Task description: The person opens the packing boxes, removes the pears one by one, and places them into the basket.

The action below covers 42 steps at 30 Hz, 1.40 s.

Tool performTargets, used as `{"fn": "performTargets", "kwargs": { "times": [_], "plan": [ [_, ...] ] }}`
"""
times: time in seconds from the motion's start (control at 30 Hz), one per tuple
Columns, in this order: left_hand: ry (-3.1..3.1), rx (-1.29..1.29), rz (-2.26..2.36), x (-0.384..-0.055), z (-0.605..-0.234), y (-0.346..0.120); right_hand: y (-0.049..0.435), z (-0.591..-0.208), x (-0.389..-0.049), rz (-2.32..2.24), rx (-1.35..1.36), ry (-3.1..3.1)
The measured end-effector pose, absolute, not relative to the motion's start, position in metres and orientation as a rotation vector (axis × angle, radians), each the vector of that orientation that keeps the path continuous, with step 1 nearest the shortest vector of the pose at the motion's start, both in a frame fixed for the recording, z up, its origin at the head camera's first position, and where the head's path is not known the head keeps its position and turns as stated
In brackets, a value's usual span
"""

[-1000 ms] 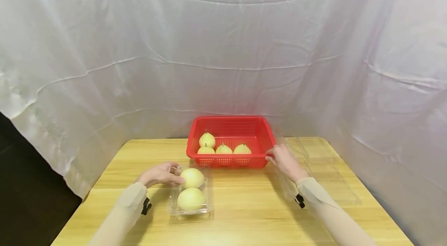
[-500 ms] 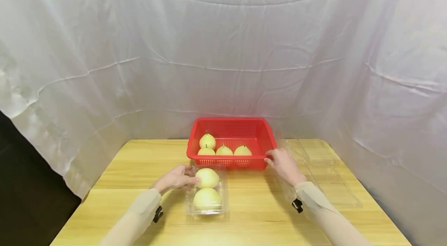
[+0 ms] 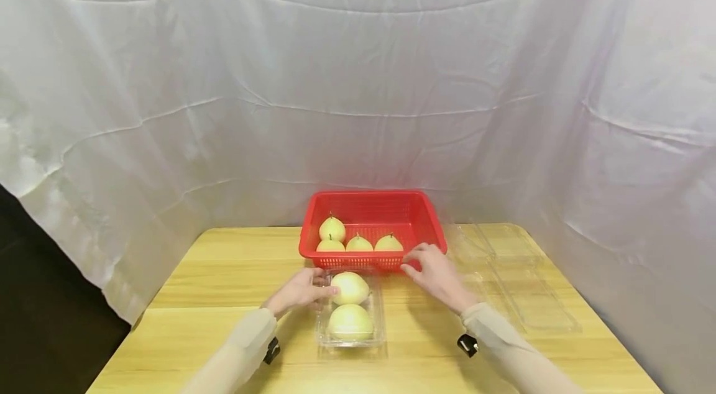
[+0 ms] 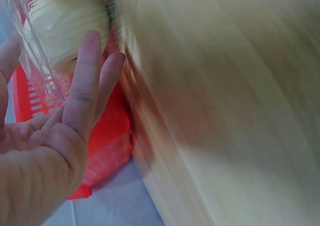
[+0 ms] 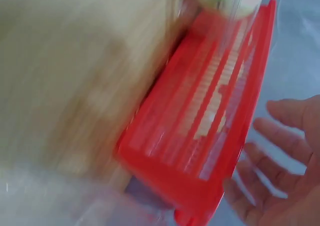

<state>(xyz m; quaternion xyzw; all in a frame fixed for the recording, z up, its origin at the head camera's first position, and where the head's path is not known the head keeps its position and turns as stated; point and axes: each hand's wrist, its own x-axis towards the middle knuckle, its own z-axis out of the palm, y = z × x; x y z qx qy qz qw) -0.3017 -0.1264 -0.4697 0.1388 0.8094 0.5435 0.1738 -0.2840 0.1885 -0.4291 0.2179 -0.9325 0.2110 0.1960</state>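
A clear plastic clamshell container (image 3: 379,313) holding two pale yellow pears (image 3: 350,322) is on the wooden table, in front of the red basket. My left hand (image 3: 302,289) grips its left side, thumb over the edge by the far pear. In the left wrist view, two fingers (image 4: 82,88) extend along the clear wall beside a pear (image 4: 67,25). With loosely bent fingers, my right hand (image 3: 439,276) hovers near the basket's front right corner, holding nothing. The right wrist view shows its fingers (image 5: 280,136) spread beside the basket rim.
The red basket (image 3: 371,195) stands at the table's back, with several pears (image 3: 332,229) along its left and front. Empty clear containers (image 3: 537,301) lie at the right side of the table (image 3: 235,257). White curtains (image 3: 358,71) hang behind.
My left hand has moved the container with its two pears rightward, to in front of the basket. My right hand has left the basket's right corner and come inward to the left.
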Motion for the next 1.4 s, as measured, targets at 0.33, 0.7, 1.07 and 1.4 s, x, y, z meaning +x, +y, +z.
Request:
{"fn": "performTargets", "kwargs": {
  "times": [0.33,0.7,1.07,1.4],
  "plan": [
    [2.334,0.434,1.540,-0.308,-0.464,-0.121,0.144,-0.431,-0.253,0.578,1.109,-2.700],
    [2.472,0.488,1.432,-0.299,-0.472,-0.124,0.125,-0.432,-0.237,0.410,1.104,-2.830],
    [2.534,0.519,1.425,-0.276,-0.472,-0.130,0.116,-0.437,-0.238,0.245,1.124,-2.764],
    [2.448,0.403,1.592,-0.260,-0.467,-0.135,0.105,-0.435,-0.237,0.121,1.109,-2.800]
  ]
}}
